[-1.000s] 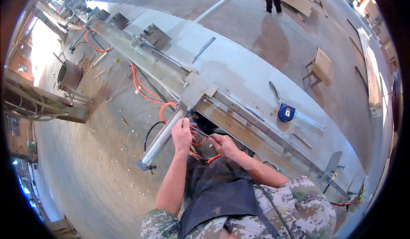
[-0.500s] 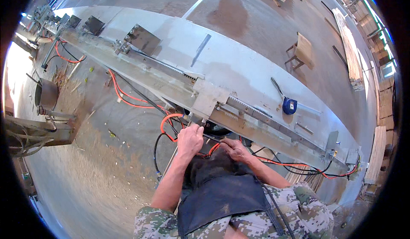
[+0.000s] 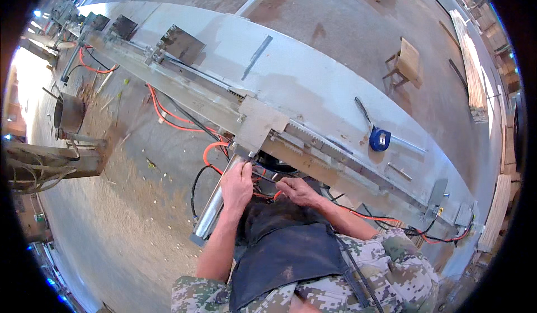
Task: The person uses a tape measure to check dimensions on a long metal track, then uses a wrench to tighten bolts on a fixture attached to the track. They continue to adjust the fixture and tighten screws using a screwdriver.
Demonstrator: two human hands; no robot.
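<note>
My left hand (image 3: 236,187) reaches under a grey metal carriage plate (image 3: 258,124) on a long toothed rail (image 3: 313,145), its fingers pinched on a thin wire beside a silver cylinder (image 3: 211,212). Close to the right, my right hand (image 3: 296,190) is curled around orange hoses and wires (image 3: 263,193) below the rail. What exactly the fingers grip is partly hidden by the machine. A dark apron (image 3: 285,254) covers my front.
A blue tape measure (image 3: 380,140) lies on the long pale machine bed (image 3: 313,84), with a dark bar (image 3: 256,57) farther back. Orange hoses (image 3: 168,114) trail over the sawdust-strewn floor at left. A wooden stool (image 3: 405,61) stands behind the bed; stacked boards (image 3: 495,212) are at right.
The view has shifted down and left along the machine. My left hand moved from the cylinder's top up under the carriage plate; my right hand stayed at the hoses.
</note>
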